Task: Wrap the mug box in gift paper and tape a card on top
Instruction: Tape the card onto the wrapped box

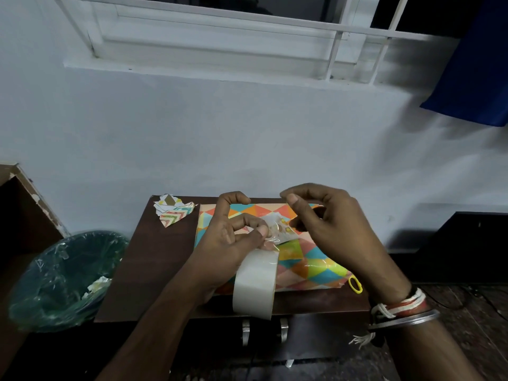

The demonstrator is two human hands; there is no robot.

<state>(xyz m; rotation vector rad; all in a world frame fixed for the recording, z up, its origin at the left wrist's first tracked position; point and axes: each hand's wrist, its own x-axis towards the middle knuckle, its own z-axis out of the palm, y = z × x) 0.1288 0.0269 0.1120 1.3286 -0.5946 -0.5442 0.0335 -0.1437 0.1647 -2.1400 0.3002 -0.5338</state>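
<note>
our left hand [233, 237] pinches the clear tape strip [278, 235] between thumb and fingers [261, 231], and the tape roll [254, 284] hangs at 6 o'clock from them. our right hand [335, 229] is curled at 3 o'clock, one fingertip at the strip's far end; we cannot tell if it grips. the wrapped box [310, 265] lies on the worktop [154, 257] beneath both hands, with the card [275, 220] on top, behind the strip.
</note>
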